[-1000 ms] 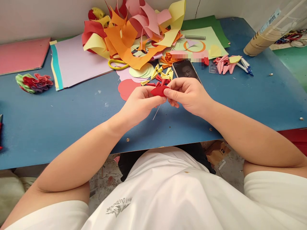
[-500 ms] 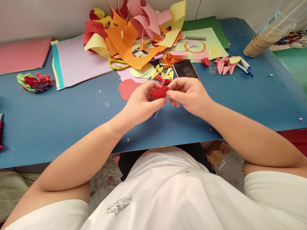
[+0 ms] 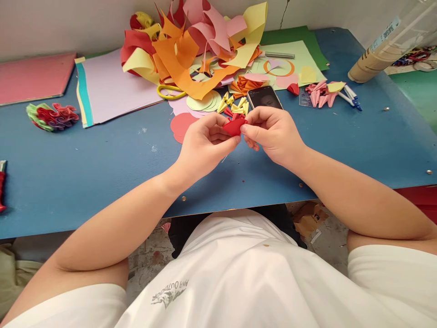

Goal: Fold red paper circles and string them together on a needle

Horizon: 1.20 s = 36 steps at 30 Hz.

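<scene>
Between my hands, above the blue table (image 3: 112, 168), is a folded piece of red paper (image 3: 235, 127). My left hand (image 3: 206, 141) pinches its left and lower side, thumb in front. With thumb and forefinger my right hand (image 3: 269, 134) grips its right end. Just behind it lie small rolled red paper cones (image 3: 229, 113) and yellow paper cones (image 3: 242, 105). Red paper circles (image 3: 182, 125) rest left of my left hand, with pale green circles (image 3: 204, 101) behind. A phone (image 3: 264, 98) lies behind my right hand, which partly covers it.
Paper offcuts (image 3: 191, 54) pile up at the back, beside yellow-handled scissors (image 3: 170, 92). Orange cones (image 3: 246, 84), pink cones (image 3: 321, 93) and pens (image 3: 351, 98) lie rightward. A tall plastic cup (image 3: 370, 61) stands far right. Lilac sheets (image 3: 119, 86) and a ruffled paper flower (image 3: 53, 117) lie left.
The red paper has tilted and shifted slightly right in my fingers, with its right end raised. Both hands keep their hold. The whole view has moved a little.
</scene>
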{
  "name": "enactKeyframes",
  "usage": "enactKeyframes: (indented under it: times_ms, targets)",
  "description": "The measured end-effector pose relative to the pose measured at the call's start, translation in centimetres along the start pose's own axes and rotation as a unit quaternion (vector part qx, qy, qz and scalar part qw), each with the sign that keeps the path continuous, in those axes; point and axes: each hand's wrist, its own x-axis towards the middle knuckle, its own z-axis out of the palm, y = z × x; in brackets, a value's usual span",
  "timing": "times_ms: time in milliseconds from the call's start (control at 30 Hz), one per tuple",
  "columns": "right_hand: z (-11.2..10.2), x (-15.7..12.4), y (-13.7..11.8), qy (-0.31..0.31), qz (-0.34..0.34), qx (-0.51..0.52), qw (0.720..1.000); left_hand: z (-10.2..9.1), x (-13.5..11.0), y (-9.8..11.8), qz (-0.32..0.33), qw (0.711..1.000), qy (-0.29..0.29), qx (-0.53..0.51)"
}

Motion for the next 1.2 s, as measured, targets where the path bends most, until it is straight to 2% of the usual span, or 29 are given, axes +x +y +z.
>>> enactKeyframes:
  times_ms: [167,433,700,900,1200]
  targets:
    - [0.24,-0.02,0.13,0.004,-0.001,0.011,1.0,0.08,-0.02,-0.05,0.018,1.0,-0.001,0.005]
    - [0.37,-0.17,0.02,-0.005,-0.001,-0.007,1.0,-0.03,0.12,-0.42,0.006,1.0,0.011,0.013]
    - [0.31,-0.26,-0.03,-0.019,-0.011,-0.015,1.0,0.19,0.01,0.3,0.014,0.999,0.005,0.033]
    - [0.61,-0.61,0.09,0.003,-0.025,-0.022,0.999,0.09,0.02,0.1,0.03,0.999,0.02,0.034]
    - [0.63,-0.42,0.25,0.012,-0.034,-0.024,0.999,0.1,-0.14,0.05,0.03,0.999,0.008,0.031]
